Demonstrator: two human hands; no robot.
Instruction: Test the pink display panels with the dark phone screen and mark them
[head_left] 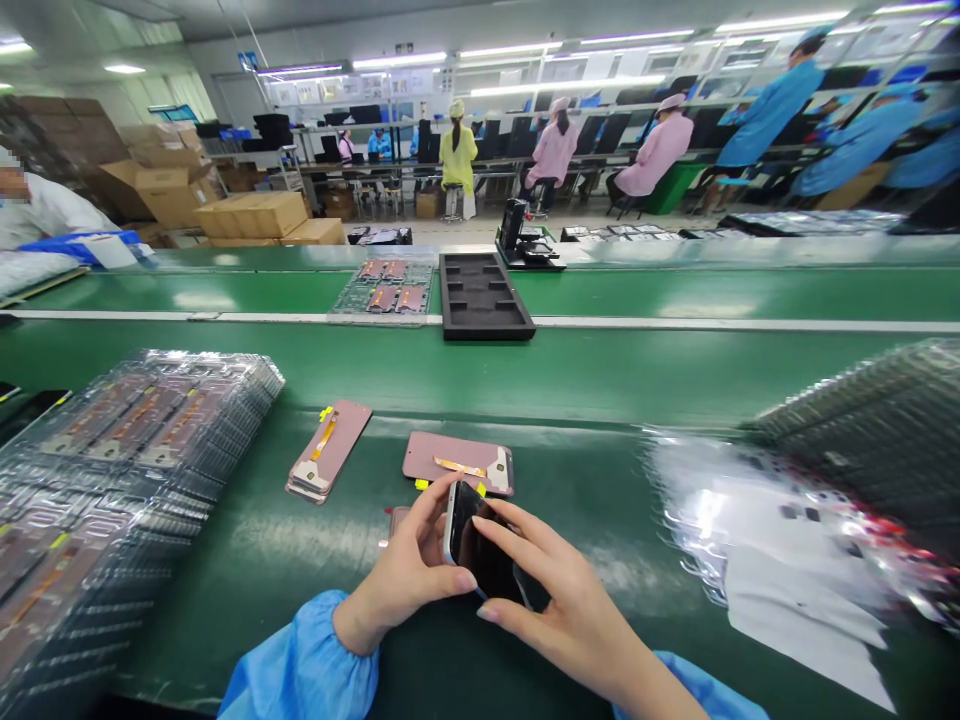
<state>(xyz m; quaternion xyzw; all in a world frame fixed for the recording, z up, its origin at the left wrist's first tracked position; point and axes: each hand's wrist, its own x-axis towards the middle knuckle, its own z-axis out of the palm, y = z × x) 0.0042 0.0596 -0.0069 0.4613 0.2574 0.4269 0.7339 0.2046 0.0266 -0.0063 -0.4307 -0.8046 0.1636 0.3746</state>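
Note:
A phone with a dark, glossy screen (491, 562) and a pale edge is held tilted over the green bench. My left hand (401, 575) grips it along its left side, thumb low and fingers behind. Across the screen lie the fingers of my right hand (566, 585), its thumb at the lower edge, so the phone sits between both hands. Just beyond is a pinkish screen panel (420, 450) with an orange ribbon cable and yellow tabs. Further left lies a small stack of similar panels (349, 430). Part of another pinkish piece (397, 517) shows behind my left hand.
Stacked clear plastic trays (247, 385) with panels rise on the left. On the right are more stacked trays (885, 420) and white sheets (795, 610). A black compartment tray (484, 290) and a clear tray (386, 287) lie ahead. Several people work beyond.

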